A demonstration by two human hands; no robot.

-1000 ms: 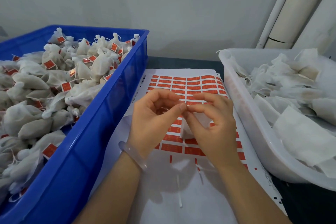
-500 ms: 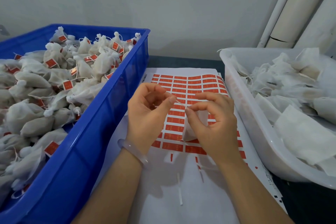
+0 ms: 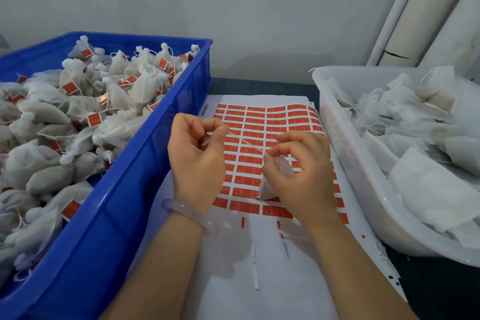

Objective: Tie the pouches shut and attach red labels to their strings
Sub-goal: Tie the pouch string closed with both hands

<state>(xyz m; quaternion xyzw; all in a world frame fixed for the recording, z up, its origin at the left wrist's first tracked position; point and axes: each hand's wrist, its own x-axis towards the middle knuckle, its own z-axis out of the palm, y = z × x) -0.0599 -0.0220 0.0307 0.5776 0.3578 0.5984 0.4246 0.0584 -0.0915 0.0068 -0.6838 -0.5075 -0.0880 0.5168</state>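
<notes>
Left hand [image 3: 196,161], right hand [image 3: 302,179] stretch string [image 3: 246,143].

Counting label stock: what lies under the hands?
The sheet of red labels, rows visible all around. The left hand pinching the string and the right hand holding the pouch cover the labels directly beneath them.

The label sheet [image 3: 285,288] was white with rows of red labels [image 3: 255,121]. Left of it the crate [image 3: 124,205] was blue; right, the tub [image 3: 363,189] white.

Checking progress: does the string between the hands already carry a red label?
No, the string stretched from the left hand to the right hand is bare white.
</notes>
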